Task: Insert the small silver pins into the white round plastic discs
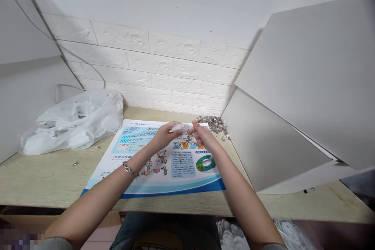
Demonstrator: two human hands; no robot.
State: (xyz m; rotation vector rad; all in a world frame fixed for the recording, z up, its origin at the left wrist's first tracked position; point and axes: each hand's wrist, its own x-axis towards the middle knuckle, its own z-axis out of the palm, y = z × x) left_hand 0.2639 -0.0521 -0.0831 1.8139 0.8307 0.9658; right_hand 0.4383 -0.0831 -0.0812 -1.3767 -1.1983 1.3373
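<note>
Forearms [246,195] over tbl [52,187], wht wall [161,54]

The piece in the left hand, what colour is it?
The piece is whitish; it shows in the head view, the only one here.

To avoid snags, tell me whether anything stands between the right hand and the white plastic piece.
Nothing visible does: the right hand is close beside the white plastic piece, which the left hand holds. Small metal parts lie on the printed sheet beneath.
</note>
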